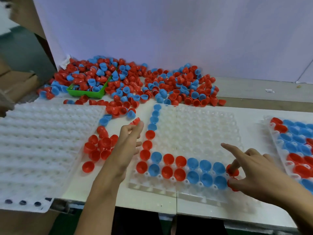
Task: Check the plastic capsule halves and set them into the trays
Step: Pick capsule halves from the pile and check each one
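Head view: the left hand (130, 138) pinches a red capsule half (135, 121). The right hand (259, 172) pushes a red half (232, 170) into the clear tray (194, 133) at 5 o'clock. Pushed crooked, it could pop out.

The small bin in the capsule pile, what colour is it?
Green bin, seen in the head view.

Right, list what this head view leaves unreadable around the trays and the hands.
- Right tray: cut off by the frame's right edge, so its fill is unknown.
- Red halves under the right hand: fingers cover them, seating unclear.
- Left hand: motion blur; the red half at its fingertips is smeared.
- Green bin: buried by the pile.
- Defects on halves: too small.
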